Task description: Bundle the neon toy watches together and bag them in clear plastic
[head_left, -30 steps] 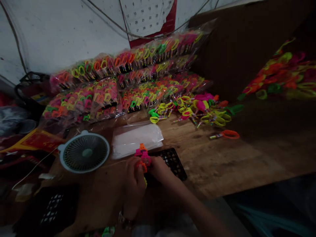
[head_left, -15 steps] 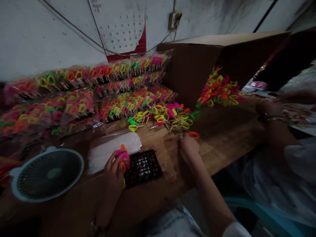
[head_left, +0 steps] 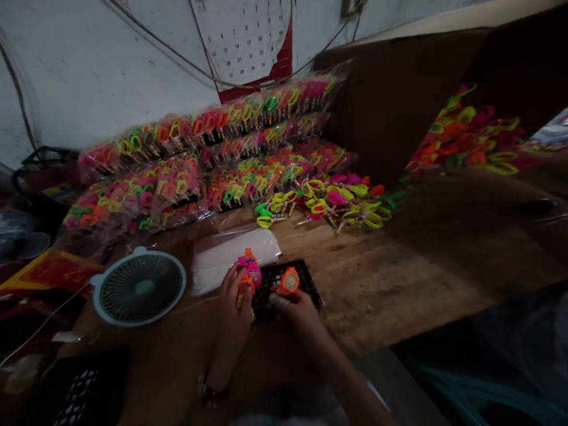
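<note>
My right hand (head_left: 298, 307) pinches an orange toy watch (head_left: 290, 280), its round dial facing up, above the black perforated tray (head_left: 311, 280). At the tray's left end, the fingers of my left hand (head_left: 234, 305) are closed around a row of toy watches (head_left: 251, 270) in pink and orange, with some yellow below. My fingers partly hide that row. Just behind the tray lies a stack of clear plastic bags (head_left: 222, 260). Farther back on the table is a loose pile of bright toy watches (head_left: 332, 198).
Bagged toy watches (head_left: 177, 177) line the wall. A round fan (head_left: 142, 287) lies left of my hands. A large cardboard box (head_left: 377, 100) stands at the back right, with more watches (head_left: 474, 142) spilling from it. Another black tray (head_left: 84, 384) is at the lower left.
My right hand has come back from near the loose pile to the tray, bringing the orange watch. My left hand stays at the row of watches. The view has swung left.
</note>
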